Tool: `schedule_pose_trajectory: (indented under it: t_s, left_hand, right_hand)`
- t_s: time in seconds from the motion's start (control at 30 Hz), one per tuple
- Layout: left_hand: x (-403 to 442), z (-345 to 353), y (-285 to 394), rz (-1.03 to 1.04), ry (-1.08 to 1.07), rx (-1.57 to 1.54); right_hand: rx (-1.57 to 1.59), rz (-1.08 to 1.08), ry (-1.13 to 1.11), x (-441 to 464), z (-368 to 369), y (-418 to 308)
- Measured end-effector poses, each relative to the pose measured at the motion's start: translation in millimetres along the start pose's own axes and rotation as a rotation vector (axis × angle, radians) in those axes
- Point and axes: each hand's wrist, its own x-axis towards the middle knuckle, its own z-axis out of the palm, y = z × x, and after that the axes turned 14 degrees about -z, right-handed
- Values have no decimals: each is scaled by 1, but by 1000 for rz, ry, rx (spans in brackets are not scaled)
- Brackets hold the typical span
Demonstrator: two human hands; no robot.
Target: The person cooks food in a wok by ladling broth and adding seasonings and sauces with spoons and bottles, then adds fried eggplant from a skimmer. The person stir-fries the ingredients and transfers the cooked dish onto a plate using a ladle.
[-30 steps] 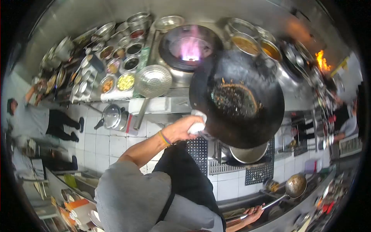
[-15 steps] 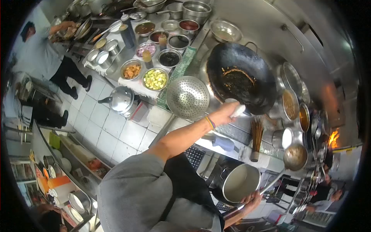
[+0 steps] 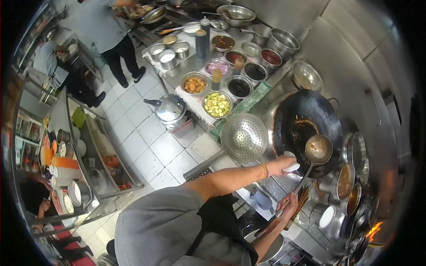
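Observation:
A blackened wok (image 3: pixel 288 113) with browned residue inside sits on the stove. My left hand (image 3: pixel 280 166), with a striped band at the wrist, is closed on its near edge over a white folded cloth (image 3: pixel 291 167). In my right hand (image 3: pixel 288 203) is the long handle of a ladle (image 3: pixel 318 149), whose bowl hangs over the wok. A bundle of thin sticks, a bamboo brush (image 3: pixel 303 201), is partly hidden by my right hand. Left of the wok rests a perforated strainer (image 3: pixel 244 137).
Bowls of green cubes (image 3: pixel 217 104), orange pieces (image 3: pixel 194 83) and dark sauce (image 3: pixel 239 87) stand left. Pots with brown sauce (image 3: pixel 345 181) are at right, near a flame (image 3: pixel 375 230). A pressure cooker (image 3: pixel 170 108) is beyond the counter. Another person (image 3: pixel 104 31) works at the back.
My right hand has moved up with the ladle from beside the pots to over the wok. My left hand still grips the wok's edge. The camera view has shifted.

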Motion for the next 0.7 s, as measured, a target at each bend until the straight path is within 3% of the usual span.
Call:
schedule_pose_trajectory:
  t_s: [0.2, 0.3, 0.43, 0.5, 0.53, 0.57, 0.67, 0.7]
  left_hand:
    - [9, 1, -2, 93, 40, 19]
    - [1, 9, -2, 94, 115, 32]
    - [21, 3, -10, 100, 99, -4]
    - [32, -28, -19, 768, 256, 604]
    - [41, -49, -34, 1466, 370, 1201]
    - [33, -58, -36, 1071, 171, 1190]
    - [3, -38, -29, 899, 143, 1125]
    - [-7, -29, -32, 982, 196, 1111]
  right_hand:
    - [124, 229, -49, -18, -4, -20]
    - [82, 333, -199, -49, -10, -35]
    - [86, 394, 1, -68, -17, -51]
    - [-7, 291, -135, -66, -30, -37]
    - [-66, 224, -168, -68, -43, -35]
    - [-70, 251, -159, -69, -41, -41]
    - [25, 262, -118, -40, -47, -69]
    - [65, 264, -79, -29, -53, -84]
